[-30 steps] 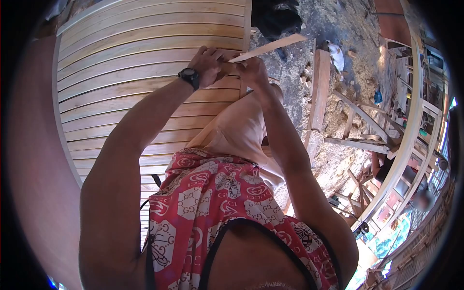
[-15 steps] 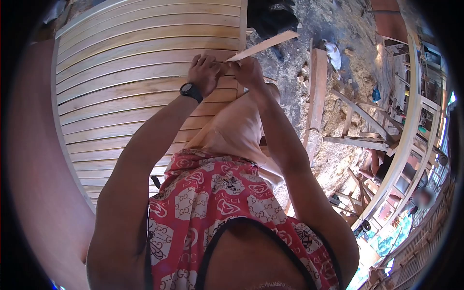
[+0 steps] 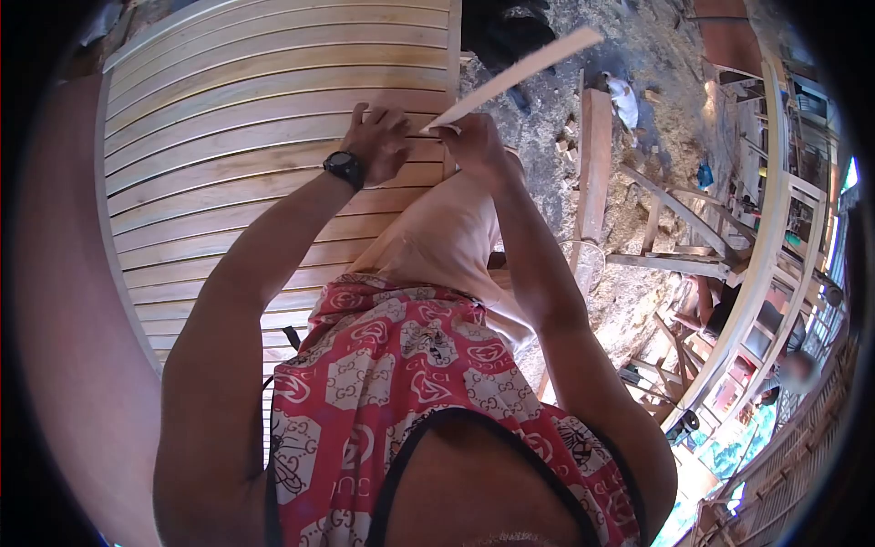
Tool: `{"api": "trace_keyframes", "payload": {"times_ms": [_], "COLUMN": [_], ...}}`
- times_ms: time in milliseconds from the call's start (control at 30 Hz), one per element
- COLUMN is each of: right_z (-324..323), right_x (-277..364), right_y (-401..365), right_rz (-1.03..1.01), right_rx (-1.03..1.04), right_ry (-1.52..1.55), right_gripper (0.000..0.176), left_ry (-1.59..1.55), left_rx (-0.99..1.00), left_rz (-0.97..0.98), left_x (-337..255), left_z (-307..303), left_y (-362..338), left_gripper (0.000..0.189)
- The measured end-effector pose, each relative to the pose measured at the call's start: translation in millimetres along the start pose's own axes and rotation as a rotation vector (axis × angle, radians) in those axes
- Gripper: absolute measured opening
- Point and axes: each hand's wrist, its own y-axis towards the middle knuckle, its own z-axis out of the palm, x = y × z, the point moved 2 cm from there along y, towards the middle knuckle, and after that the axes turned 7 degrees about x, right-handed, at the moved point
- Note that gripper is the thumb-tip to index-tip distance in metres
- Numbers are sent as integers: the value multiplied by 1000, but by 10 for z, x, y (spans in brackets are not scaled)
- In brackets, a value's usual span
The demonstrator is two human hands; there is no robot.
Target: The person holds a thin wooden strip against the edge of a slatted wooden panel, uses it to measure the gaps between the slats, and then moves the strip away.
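Observation:
In the head view, my right hand (image 3: 472,146) is closed on the near end of a thin, pale wooden strip (image 3: 524,73). From my fingers the strip slants up to the right, past the edge of a slatted wooden panel (image 3: 246,128). Its tapered tip (image 3: 430,127) points left over the slats. My left hand (image 3: 375,144), with a black watch (image 3: 344,167) on the wrist, is over the panel with its fingers apart. A small gap separates it from the strip's tip.
A wooden beam (image 3: 595,164) lies right of the panel on a floor strewn with shavings. Wooden trestle pieces (image 3: 679,214) and a long curved-looking frame (image 3: 775,219) stand further right. Another person (image 3: 720,305) is near that frame. A smooth brown board (image 3: 55,273) borders the left side.
My left hand has let go near the strip's end and moved slightly left, its fingers opening. The strip, still in my right hand, now reaches further up and right.

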Motion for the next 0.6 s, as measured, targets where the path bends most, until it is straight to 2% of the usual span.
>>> {"api": "trace_keyframes", "payload": {"times_ms": [67, 133, 367, 433, 533, 600], "right_z": [80, 130, 172, 232, 263, 269], "right_x": [-14, -13, 4, -62, -142, -155], "right_y": [-50, -88, -130, -174, -164, -157], "right_rz": [-38, 53, 94, 46, -16, -31], "right_rx": [-17, -22, -16, -51, -103, -93], "right_ry": [-31, -13, -83, -293, -123, -163], "right_gripper": [20, 21, 21, 21, 22, 21], "left_ry": [0, -12, -45, -52, -60, -61], "left_rx": [-9, -7, 15, 21, 12, -7], "left_rz": [47, 43, 24, 28, 32, 43], "left_x": [29, 34, 29, 23, 25, 28], "left_z": [5, 10, -1, -26, -25, -24], "left_y": [-26, -27, -23, -30, -47, -42], "left_gripper": [40, 42, 54, 55, 57, 58]}}
